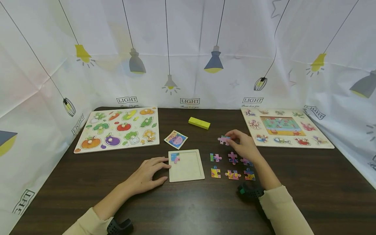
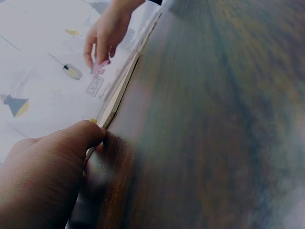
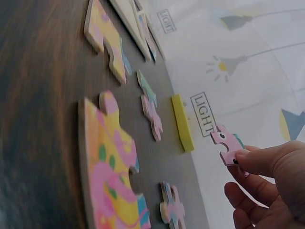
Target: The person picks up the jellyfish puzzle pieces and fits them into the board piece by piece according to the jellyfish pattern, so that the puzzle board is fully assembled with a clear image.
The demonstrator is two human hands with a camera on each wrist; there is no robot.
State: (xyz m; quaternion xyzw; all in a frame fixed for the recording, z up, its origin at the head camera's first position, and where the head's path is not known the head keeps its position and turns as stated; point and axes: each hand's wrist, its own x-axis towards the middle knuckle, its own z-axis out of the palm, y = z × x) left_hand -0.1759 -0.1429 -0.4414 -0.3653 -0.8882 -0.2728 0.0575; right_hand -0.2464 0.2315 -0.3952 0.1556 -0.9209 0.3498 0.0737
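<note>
My right hand (image 1: pixel 244 147) pinches a pink jigsaw piece (image 1: pixel 224 140) between thumb and fingers, held over the loose pieces. In the right wrist view, that piece shows an eye and a notch on its edge. My left hand (image 1: pixel 147 176) rests on the table with its fingertips at the left edge of a square wooden puzzle tray (image 1: pixel 188 176). A blue and pink piece (image 1: pixel 175 158) lies in the tray's upper left corner. Several loose jigsaw pieces (image 1: pixel 233 175) lie in two rows right of the tray, one partly hidden by my right wrist.
Behind the tray lies a small square picture card (image 1: pixel 176 139), with a yellow block (image 1: pixel 199 123) farther back. A vegetable puzzle board (image 1: pixel 88 133) lies at the back left and a sea-animal board (image 1: pixel 310 135) at the back right. A printed curtain (image 1: pixel 188 39) hangs behind the table.
</note>
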